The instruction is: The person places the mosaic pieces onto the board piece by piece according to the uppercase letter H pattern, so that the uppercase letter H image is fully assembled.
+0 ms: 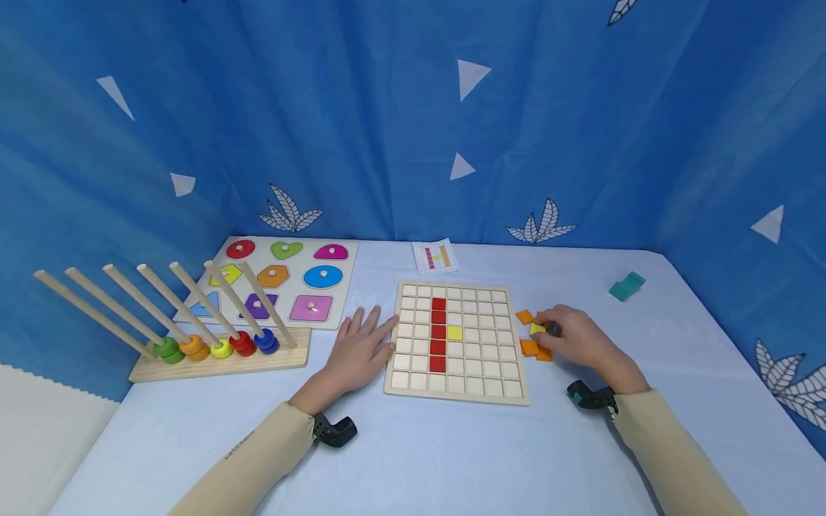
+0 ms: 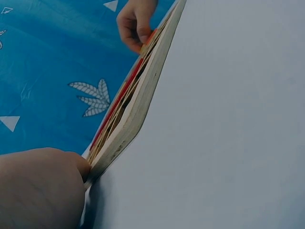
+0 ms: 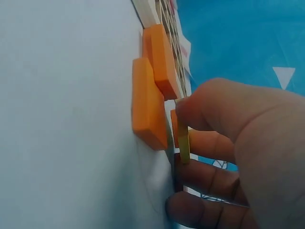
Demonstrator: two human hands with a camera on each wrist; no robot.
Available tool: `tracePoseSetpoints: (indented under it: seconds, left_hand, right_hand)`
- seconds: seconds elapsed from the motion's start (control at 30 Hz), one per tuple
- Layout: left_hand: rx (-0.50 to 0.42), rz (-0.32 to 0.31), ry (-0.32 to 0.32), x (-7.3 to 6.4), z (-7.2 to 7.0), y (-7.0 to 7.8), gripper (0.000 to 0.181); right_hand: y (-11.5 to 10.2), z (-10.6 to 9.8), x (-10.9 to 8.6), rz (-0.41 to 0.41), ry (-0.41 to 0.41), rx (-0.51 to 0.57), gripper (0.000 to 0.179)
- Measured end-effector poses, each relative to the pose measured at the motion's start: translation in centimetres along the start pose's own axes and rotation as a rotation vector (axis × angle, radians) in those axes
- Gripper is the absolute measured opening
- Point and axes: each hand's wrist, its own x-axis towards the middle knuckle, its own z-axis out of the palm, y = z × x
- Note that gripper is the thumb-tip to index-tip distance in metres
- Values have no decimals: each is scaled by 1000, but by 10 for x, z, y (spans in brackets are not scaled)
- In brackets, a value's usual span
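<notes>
A wooden grid board (image 1: 474, 387) lies mid-table, with a column of red square tiles (image 1: 438, 332) in it and one yellow tile (image 1: 454, 332) beside that column. My left hand (image 1: 363, 350) rests with spread fingers at the board's left edge, thumb and fingertip touching the rim. Off the board's right side, my right hand (image 1: 577, 340) pinches a yellow tile (image 3: 185, 145) between thumb and fingers. Several orange tiles (image 3: 148, 105) lie on the table just by those fingers, some overlapping.
Behind the board is a small printed pattern card (image 1: 436, 256). To the left stand a peg rack (image 1: 219, 362) with colored rings and a knobbed shape puzzle (image 1: 303, 271). A green piece (image 1: 627, 286) lies far right; a blue curtain (image 1: 400, 143) hangs behind.
</notes>
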Motion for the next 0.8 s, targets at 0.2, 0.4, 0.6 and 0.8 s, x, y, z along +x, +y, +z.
tracePoseSetpoints:
  seconds: [0.2, 0.4, 0.6, 0.8]
  left_hand:
    - [-5, 4, -7, 0, -1, 1, 55]
    - [4, 2, -6, 0, -2, 2, 55]
    - [1, 4, -4, 0, -2, 2, 55]
    - [-2, -2, -4, 0, -1, 1, 55]
  right_hand:
    - [-4, -4, -5, -5, 32, 1, 34]
    - [-10, -4, -5, -39, 33, 3, 32]
    - [-26, -3, 3, -106, 41, 20, 29]
    - [-45, 0, 16, -176, 24, 4, 28]
